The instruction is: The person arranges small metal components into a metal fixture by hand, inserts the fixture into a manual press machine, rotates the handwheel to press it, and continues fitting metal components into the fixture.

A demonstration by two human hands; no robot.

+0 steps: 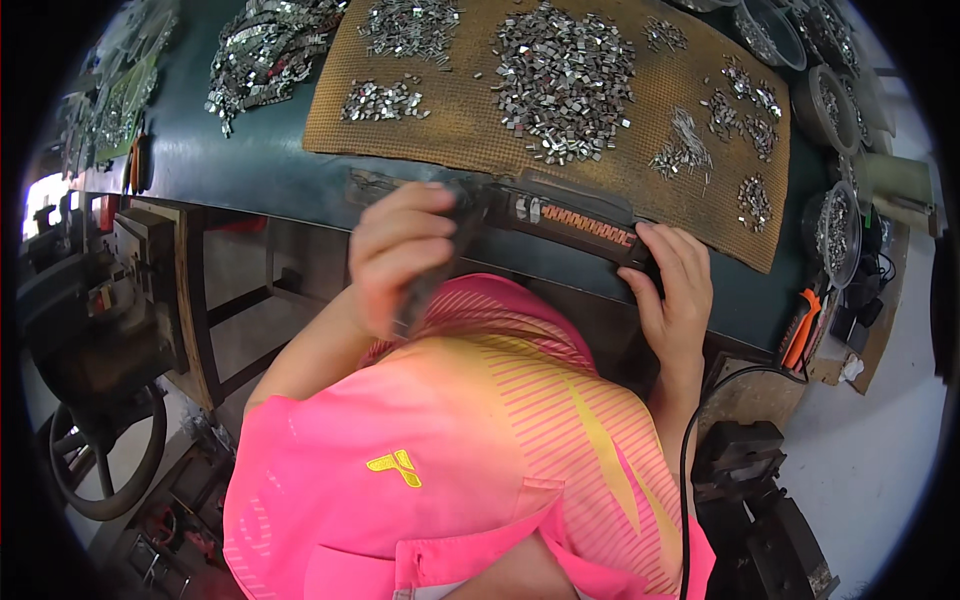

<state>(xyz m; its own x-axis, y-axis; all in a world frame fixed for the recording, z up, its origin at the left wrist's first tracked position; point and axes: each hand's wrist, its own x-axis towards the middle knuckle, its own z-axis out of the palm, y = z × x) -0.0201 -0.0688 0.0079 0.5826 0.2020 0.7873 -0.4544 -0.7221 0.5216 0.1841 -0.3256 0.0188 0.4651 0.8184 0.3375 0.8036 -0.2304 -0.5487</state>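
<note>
At the table's front edge lies a dark slotted block (590, 238). A row of copper-coloured zigzag pieces (590, 222) and two small silver links (527, 208) sit in its slot. My right hand (675, 285) grips the block's right end between thumb and fingers. My left hand (400, 255), smeared by motion, is wrapped round a dark bar-shaped tool (445, 262). This slants from the block's left end down toward my body; its exact kind is too blurred to tell.
Beyond the block, a brown textured mat (450, 110) bears a big heap of small metal pieces (565, 80) and smaller piles. Linked metal strips (265, 60) lie at the far left. Clear tubs (838, 230) and orange-handled pliers (800, 330) are at the right. A black cable (690, 450) hangs nearby.
</note>
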